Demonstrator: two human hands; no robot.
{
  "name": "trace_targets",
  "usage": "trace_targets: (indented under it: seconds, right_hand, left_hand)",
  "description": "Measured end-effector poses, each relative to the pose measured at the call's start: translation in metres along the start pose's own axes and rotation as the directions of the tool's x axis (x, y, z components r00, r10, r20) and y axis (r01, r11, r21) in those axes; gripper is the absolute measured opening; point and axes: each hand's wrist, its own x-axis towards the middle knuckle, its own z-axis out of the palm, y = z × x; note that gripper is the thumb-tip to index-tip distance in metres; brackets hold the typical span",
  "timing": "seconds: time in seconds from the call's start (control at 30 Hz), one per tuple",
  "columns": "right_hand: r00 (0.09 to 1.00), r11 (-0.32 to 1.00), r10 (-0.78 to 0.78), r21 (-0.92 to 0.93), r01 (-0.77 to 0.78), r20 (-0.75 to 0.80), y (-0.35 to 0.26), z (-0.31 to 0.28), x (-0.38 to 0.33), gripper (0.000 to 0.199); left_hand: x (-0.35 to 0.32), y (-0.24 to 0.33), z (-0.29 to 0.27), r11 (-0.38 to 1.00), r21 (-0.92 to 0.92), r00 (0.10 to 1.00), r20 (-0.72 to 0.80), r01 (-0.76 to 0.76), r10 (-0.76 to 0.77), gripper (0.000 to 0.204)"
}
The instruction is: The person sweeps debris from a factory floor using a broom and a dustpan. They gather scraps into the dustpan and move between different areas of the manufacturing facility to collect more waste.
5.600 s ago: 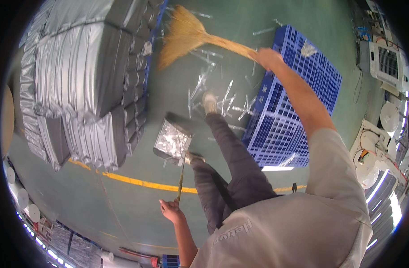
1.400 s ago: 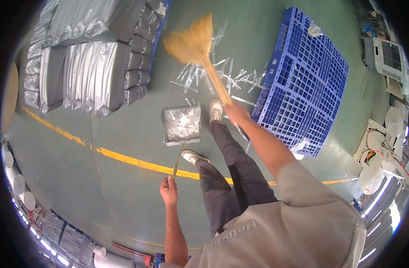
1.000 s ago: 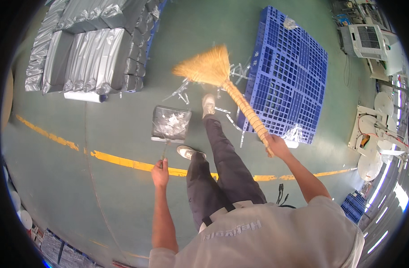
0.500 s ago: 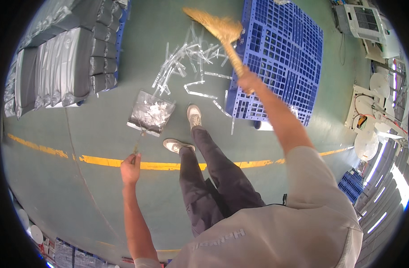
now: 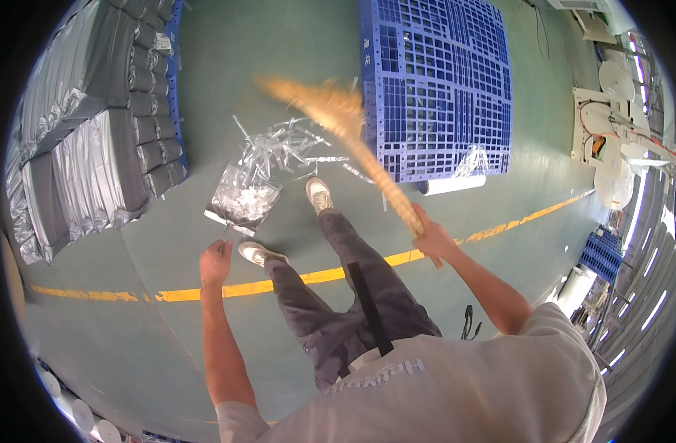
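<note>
Far left stand grey wrapped bundles (image 5: 79, 140). Our left hand (image 5: 215, 261) is closed around the thin dustpan handle, the dustpan (image 5: 242, 201) resting on the floor beside clear plastic scraps (image 5: 282, 144). Our right hand (image 5: 430, 238) grips the blurred broom (image 5: 338, 118), its head near the blue pallet (image 5: 437, 81).

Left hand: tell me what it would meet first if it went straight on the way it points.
Probably the dustpan: the left hand points up-frame at it, holding its thin handle. Depth is unclear.

You get bright, even light; glare whitens the right rim. The broom head (image 5: 316, 103) smears with motion blur, and fisheye distortion bends the edges.
</note>
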Motion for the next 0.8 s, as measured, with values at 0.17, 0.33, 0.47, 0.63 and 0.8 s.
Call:
trace_targets:
  seconds: [0.17, 0.33, 0.47, 0.63, 0.8]
  right_hand:
    - [0.984, 0.891, 0.162, 0.439, -0.114, -0.072, -0.033, 0.131, 0.107, 0.096]
    - [0.983, 0.654, -0.084, 0.753, -0.070, 0.164, -0.057, 0.197, 0.005, 0.095]
    - [0.991, 0.647, 0.013, 0.755, -0.107, 0.130, -0.027, 0.201, -0.100, 0.097]
    - [0.985, 0.502, 0.169, 0.856, -0.124, 0.044, 0.001, 0.254, -0.077, 0.091]
    - [0.990, 0.281, 0.111, 0.953, -0.114, 0.086, -0.069, 0.327, -0.016, 0.090]
  left_hand:
    - [0.008, -0.015, -0.022, 0.986, 0.103, 0.988, 0.092, -0.134, 0.125, 0.032]
    - [0.015, -0.058, -0.032, 0.921, 0.166, 0.935, 0.112, -0.352, 0.337, 0.030]
    - [0.016, -0.070, -0.053, 0.890, 0.221, 0.912, 0.189, -0.400, 0.363, 0.030]
    - [0.014, -0.080, -0.063, 0.867, 0.242, 0.890, 0.262, -0.435, 0.374, 0.028]
    - [0.027, -0.093, -0.057, 0.828, 0.245, 0.858, 0.255, -0.504, 0.447, 0.026]
